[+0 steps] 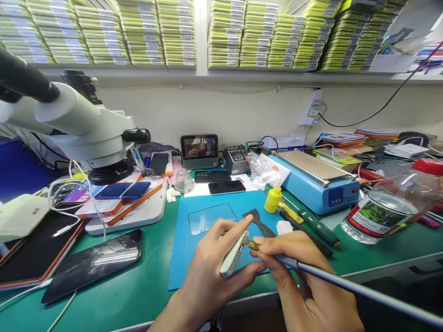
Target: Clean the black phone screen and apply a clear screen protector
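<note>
My left hand [211,263] is closed around a pale phone [232,258], tilted so that its bottom edge with a port and small holes shows. In my right hand [304,276] is a slim brush [321,273] with a brass-coloured ferrule and a long grey handle running off to the lower right. The brush's short bristles touch or nearly touch the phone's edge; I cannot tell which. Beneath both hands lies a blue mat [180,249]. On it rest a clear screen glass [211,219] with a dark border and a dark flat spatula [259,223].
A microscope [93,133] overhangs the left side, above phones and cables. To the right stand a yellow bottle [273,199], screwdrivers [318,226], a blue heating plate [318,180] and a large water bottle [384,212]. Stacked packs [224,37] fill the shelf above.
</note>
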{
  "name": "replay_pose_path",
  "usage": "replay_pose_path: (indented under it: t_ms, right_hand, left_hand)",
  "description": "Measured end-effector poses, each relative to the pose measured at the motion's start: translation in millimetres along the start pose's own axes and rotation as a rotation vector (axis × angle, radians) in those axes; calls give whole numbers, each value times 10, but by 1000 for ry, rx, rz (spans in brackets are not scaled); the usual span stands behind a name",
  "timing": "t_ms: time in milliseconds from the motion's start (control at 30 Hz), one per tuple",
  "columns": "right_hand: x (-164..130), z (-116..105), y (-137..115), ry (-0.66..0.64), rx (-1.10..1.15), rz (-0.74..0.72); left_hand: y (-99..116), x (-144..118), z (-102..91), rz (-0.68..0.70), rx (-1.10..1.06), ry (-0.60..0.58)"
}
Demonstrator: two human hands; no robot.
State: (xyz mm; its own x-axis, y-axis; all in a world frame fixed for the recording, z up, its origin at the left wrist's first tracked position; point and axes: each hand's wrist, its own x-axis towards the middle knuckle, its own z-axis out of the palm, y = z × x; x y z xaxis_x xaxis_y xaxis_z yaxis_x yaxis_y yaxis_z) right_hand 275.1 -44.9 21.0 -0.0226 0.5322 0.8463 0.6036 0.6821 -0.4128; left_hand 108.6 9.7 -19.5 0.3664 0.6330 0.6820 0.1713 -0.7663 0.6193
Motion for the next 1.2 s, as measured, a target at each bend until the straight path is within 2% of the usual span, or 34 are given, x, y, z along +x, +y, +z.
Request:
replay_pose_path:
  t_ms: [433, 800, 967, 1200]
  right_hand:
    - [62, -22, 32, 14, -6, -54]
    - [96, -8, -10, -24, 22, -66]
    - [72, -24, -49, -45, 31, 8]
    - [51, -15, -49, -55, 49, 16]
  left_hand:
    - [-3, 20, 18, 14, -20, 26]
    - [-2, 15, 4, 16, 5, 23]
    - [-6, 1, 3, 11, 16, 12]
    - [-7, -13, -9, 7, 14, 9]
